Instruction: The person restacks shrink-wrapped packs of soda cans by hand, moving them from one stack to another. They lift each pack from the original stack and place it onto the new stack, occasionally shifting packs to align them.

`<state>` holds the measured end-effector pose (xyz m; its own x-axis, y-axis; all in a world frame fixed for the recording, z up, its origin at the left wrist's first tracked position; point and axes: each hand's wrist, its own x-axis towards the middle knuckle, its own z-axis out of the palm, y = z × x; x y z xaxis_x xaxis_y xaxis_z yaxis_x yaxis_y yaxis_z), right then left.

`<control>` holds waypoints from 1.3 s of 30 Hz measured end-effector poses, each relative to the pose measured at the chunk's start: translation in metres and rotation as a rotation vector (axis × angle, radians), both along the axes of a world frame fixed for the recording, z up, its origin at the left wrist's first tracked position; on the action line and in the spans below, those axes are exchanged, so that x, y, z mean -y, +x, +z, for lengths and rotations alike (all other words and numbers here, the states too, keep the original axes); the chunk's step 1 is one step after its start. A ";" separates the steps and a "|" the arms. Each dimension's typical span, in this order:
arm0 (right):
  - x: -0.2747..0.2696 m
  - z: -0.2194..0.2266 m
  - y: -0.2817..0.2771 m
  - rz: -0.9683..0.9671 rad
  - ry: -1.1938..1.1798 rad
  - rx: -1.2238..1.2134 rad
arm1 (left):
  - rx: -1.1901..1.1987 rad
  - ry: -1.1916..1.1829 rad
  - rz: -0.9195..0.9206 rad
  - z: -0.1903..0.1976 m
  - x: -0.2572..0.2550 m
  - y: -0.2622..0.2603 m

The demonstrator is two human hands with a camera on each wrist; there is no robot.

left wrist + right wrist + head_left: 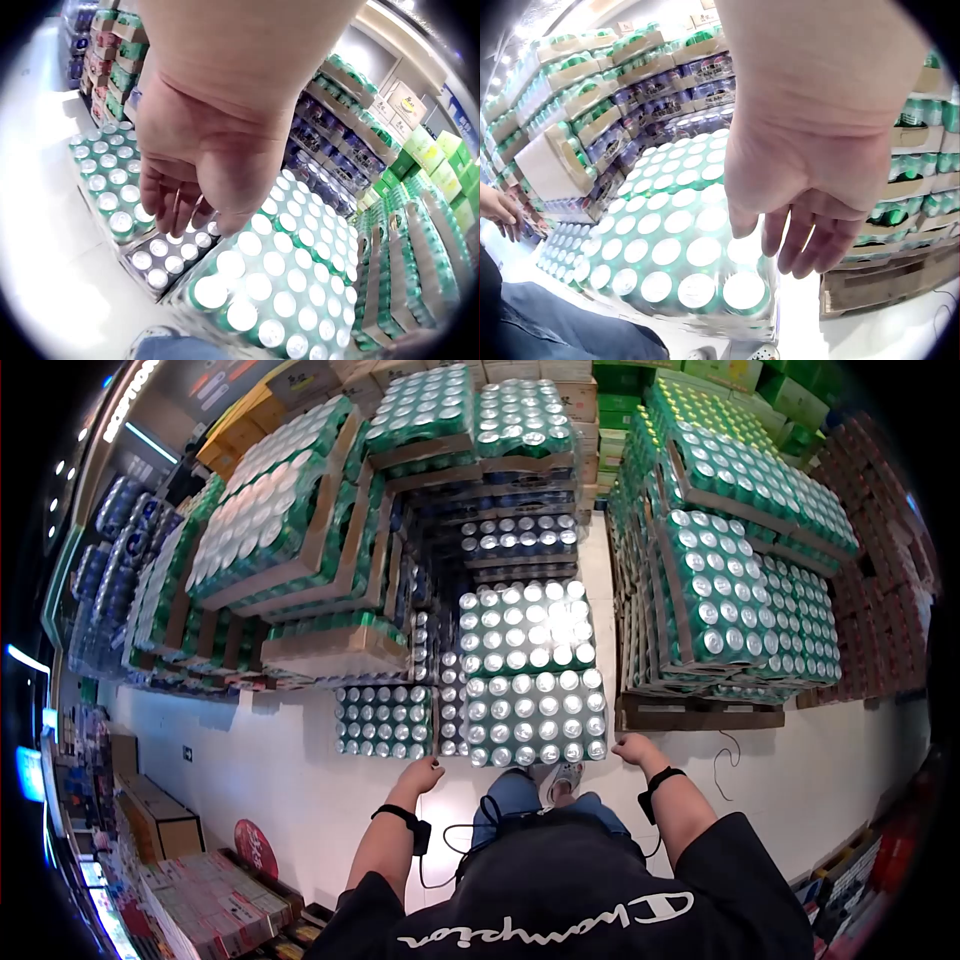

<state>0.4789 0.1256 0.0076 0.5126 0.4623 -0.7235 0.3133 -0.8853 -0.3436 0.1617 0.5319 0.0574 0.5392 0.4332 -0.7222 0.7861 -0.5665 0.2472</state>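
Observation:
A shrink-wrapped case of green cans [536, 716] sits nearest my feet in the head view, right behind another green case [525, 625]. My left hand [422, 773] hovers off its left front corner, near a lower green case [384, 722]. In the left wrist view that hand [214, 161] shows its palm, with loosely bent fingers and nothing in them. Off the right front corner is my right hand [632, 749]. The right wrist view has this hand [806, 169] beside the near case [667, 251], fingers hanging relaxed and holding nothing.
Tall stacks of green can cases rise at the left [270, 520] and right [740, 560], the right one on a wooden pallet [700, 713]. Dark blue can cases [520, 535] stand behind the middle. A thin cord [728, 765] lies on the pale floor [300, 760]. Cartons [215, 905] stand at the lower left.

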 end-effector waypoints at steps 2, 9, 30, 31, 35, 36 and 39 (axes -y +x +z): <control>-0.013 -0.001 0.005 -0.044 0.046 0.002 | -0.024 -0.024 -0.012 -0.024 -0.010 0.010; -0.043 -0.006 0.016 -0.234 -0.025 0.001 | -0.079 -0.322 0.342 -0.157 -0.045 0.032; -0.087 -0.155 0.050 -0.989 0.117 -0.132 | 0.213 -0.341 0.506 -0.233 -0.044 0.096; -0.070 -0.193 0.050 -1.000 0.146 -0.138 | 0.309 -0.374 0.497 -0.263 -0.044 0.087; -0.080 -0.121 0.061 -0.929 0.005 -0.147 | 0.040 -0.657 0.818 -0.171 -0.038 0.130; -0.073 -0.121 0.058 -0.938 0.072 -0.172 | 0.026 -0.678 0.835 -0.187 -0.040 0.128; -0.062 -0.118 0.037 -0.935 0.219 -0.101 | 0.141 -0.840 0.892 -0.210 -0.042 0.117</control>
